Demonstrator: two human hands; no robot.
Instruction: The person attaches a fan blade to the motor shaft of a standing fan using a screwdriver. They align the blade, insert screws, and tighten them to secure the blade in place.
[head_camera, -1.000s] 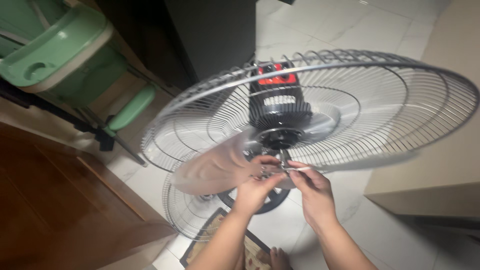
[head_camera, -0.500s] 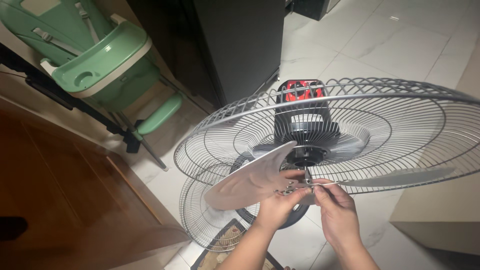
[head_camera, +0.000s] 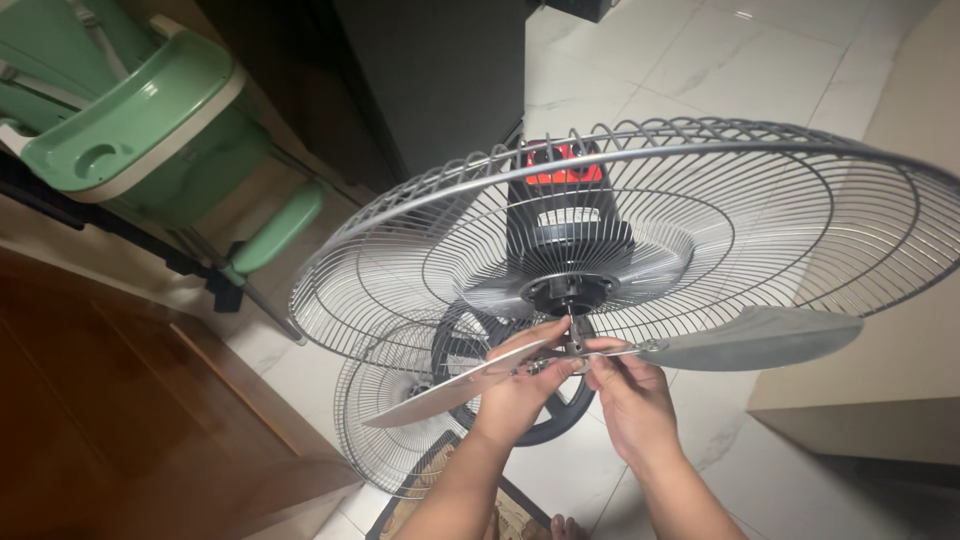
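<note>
- Green high chair (head_camera: 150, 130), 10 o'clock: tray empty.
- Loose front grille (head_camera: 400, 430), 7 o'clock, on floor.
- Left hand (head_camera: 520, 385): fingers pinched on blade hub (head_camera: 572, 350), centre, below motor shaft.
- Right hand (head_camera: 630, 395): fingers closed on hub's right side.
- Metal blade (head_camera: 750, 338), 3 o'clock: risk—may slip off shaft, edges nicking fingers.
- Rear grille (head_camera: 800, 200): holds motor only.

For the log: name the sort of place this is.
Likely a home: a green child's high chair, a patterned floor mat on pale floor tiles, and a household fan being handled.
</note>
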